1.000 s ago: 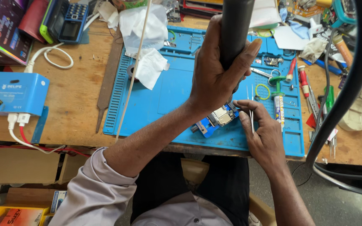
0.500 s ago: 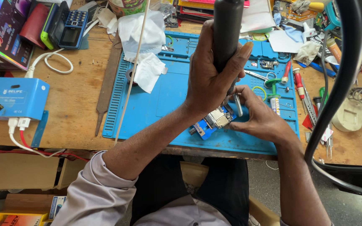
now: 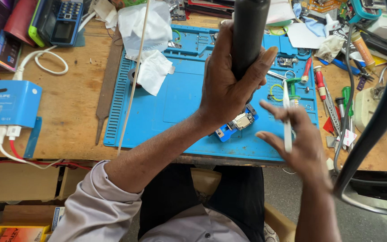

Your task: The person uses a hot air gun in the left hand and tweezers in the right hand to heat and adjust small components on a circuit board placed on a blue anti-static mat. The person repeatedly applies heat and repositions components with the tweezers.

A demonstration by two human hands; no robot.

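My left hand (image 3: 229, 89) grips a thick black tool handle (image 3: 248, 31) held upright over the blue work mat (image 3: 180, 98). Just below that hand, a small circuit board (image 3: 242, 121) sits clamped in a blue holder (image 3: 226, 131) on the mat. My right hand (image 3: 294, 143) hovers to the right of the board and holds thin white tweezers (image 3: 286, 116) pointing away from me, with its fingers partly spread. The tool's tip is hidden behind my left hand.
White cloths (image 3: 146, 40) lie at the mat's far left. A blue box (image 3: 7, 104) with cables sits on the wooden bench (image 3: 68, 112) at left, beside a metal file (image 3: 106, 89). Screwdrivers (image 3: 321, 85) and clutter lie at right. A thick black hose (image 3: 377, 121) curves through the right foreground.
My right hand has drawn back from the circuit board toward the right with the tweezers lifted. My left hand keeps the black handle over the board.
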